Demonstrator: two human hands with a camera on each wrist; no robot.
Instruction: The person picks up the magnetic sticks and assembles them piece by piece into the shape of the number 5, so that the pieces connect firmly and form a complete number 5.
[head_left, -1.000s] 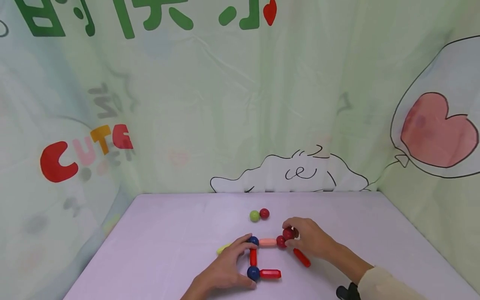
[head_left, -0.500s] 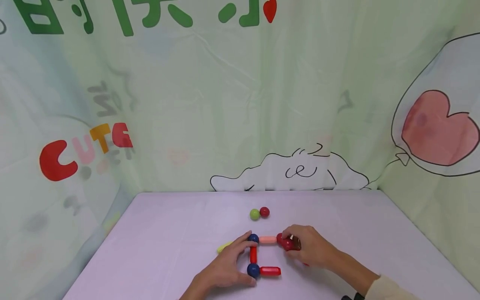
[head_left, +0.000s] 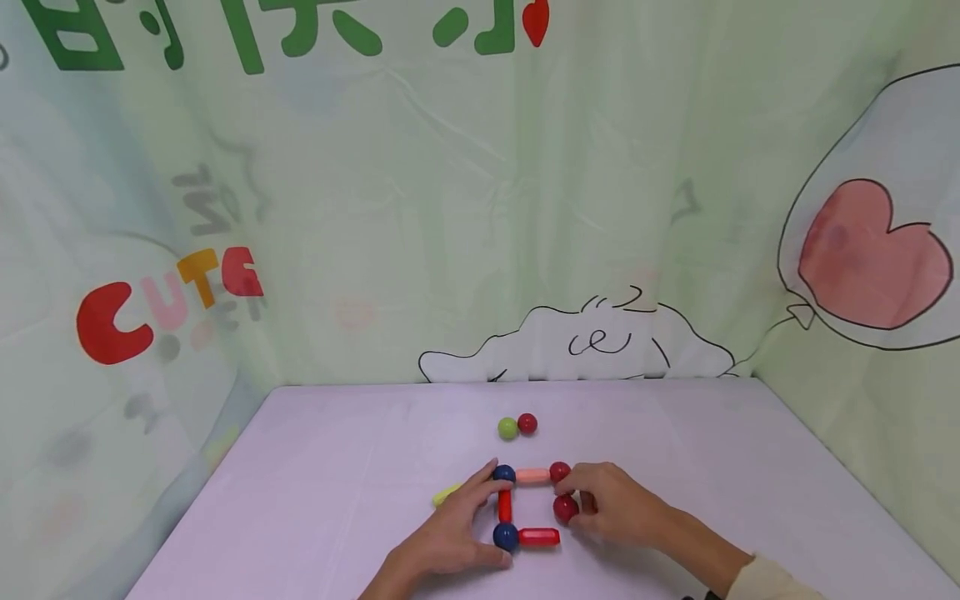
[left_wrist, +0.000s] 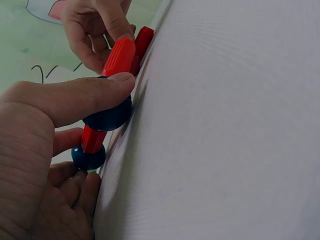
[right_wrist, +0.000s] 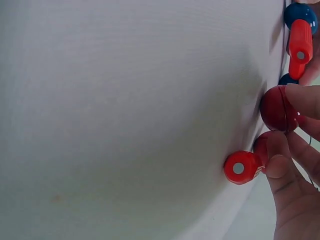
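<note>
My left hand (head_left: 459, 525) braces a toy frame of magnetic sticks and balls, thumb on the near blue ball (head_left: 506, 537) and fingers at the far blue ball (head_left: 504, 475). A red stick (head_left: 505, 507) joins these balls. From the near ball a second red stick (left_wrist: 120, 56) points right. A pink stick (head_left: 532, 476) runs from the far ball to a red corner ball (head_left: 559, 472). My right hand (head_left: 618, 508) pinches another red ball (head_left: 566, 508) just in front of that corner. Beside the right fingers, a loose red stick (right_wrist: 240, 167) shows in the right wrist view.
A green ball (head_left: 507, 428) and a red ball (head_left: 527, 423) lie side by side farther back on the white table (head_left: 360, 450). A yellow stick (head_left: 446, 495) is partly behind the left hand. A printed curtain (head_left: 375, 208) hangs along the back and sides.
My right hand has brought its red ball down from against the corner ball to a spot nearer me. The loose red stick is now hidden behind that hand in the head view.
</note>
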